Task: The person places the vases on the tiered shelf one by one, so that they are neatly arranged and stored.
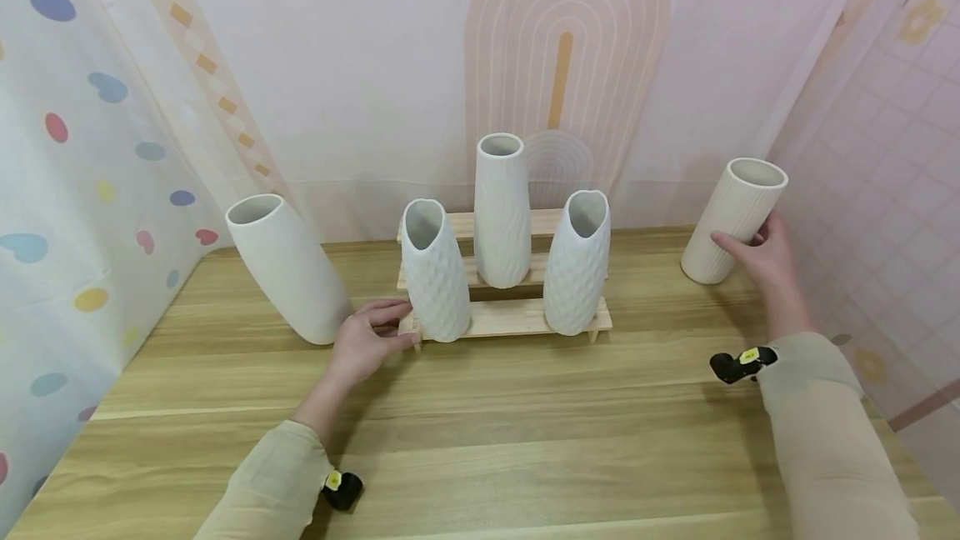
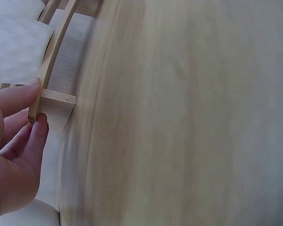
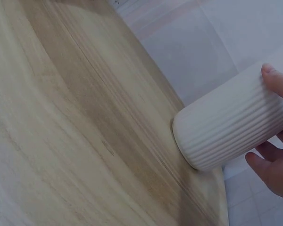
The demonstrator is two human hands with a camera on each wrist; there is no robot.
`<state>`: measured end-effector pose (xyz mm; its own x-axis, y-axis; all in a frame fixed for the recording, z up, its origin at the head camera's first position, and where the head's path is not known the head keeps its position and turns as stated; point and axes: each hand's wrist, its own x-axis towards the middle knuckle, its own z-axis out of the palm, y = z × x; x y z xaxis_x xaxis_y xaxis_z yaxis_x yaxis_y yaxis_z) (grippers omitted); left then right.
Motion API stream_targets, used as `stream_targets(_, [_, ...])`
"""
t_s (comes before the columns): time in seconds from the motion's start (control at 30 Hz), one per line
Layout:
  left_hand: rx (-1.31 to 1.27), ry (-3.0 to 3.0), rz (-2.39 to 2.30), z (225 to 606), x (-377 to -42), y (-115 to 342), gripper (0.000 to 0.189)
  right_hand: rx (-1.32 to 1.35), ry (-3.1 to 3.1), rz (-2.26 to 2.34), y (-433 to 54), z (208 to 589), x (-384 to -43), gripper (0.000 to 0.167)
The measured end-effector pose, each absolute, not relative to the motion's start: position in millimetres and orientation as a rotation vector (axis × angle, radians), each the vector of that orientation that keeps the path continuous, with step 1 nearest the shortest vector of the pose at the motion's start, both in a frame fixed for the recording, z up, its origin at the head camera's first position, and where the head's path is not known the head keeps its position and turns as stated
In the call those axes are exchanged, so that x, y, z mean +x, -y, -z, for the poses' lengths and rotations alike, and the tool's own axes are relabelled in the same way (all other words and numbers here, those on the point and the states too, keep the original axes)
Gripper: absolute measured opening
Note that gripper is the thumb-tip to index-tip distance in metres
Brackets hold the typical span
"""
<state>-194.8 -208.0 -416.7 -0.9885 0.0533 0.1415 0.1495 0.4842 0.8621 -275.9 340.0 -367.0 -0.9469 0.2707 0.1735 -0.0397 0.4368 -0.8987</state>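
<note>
My left hand (image 1: pixel 367 340) pinches the left end of the lowest slat of a small wooden tiered stand (image 1: pixel 506 317); in the left wrist view thumb and fingers close on that slat (image 2: pixel 54 56). On the stand's lowest step are two dimpled white vases, one at the left (image 1: pixel 442 294) and one at the right (image 1: pixel 576 286). A taller white vase (image 1: pixel 502 215) stands between them on a higher step. At the far right my right hand (image 1: pixel 765 257) grips a ribbed white cylindrical vase (image 1: pixel 723 227), whose base is at the tabletop. Its vertical ribs (image 3: pixel 236 127) show in the right wrist view.
A smooth white vase (image 1: pixel 292 273) stands left of the stand, close to my left hand. All rest on a wood-grain table (image 1: pixel 480 440). Patterned curtains hang behind the table (image 1: pixel 360 90) and along both sides.
</note>
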Motion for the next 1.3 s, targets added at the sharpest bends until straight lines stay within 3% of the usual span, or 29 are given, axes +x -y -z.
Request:
stream_targets(0.57, [-0.185, 2.624, 1.537, 417, -195, 208, 0.048, -0.323, 2.387, -1.498, -339, 370, -275, 0.085])
stream_targets(1.3, [-0.172, 2.638, 1.55, 416, -195, 209, 0.049, -0.277, 2.368, -1.489, -328, 376, -252, 0.083])
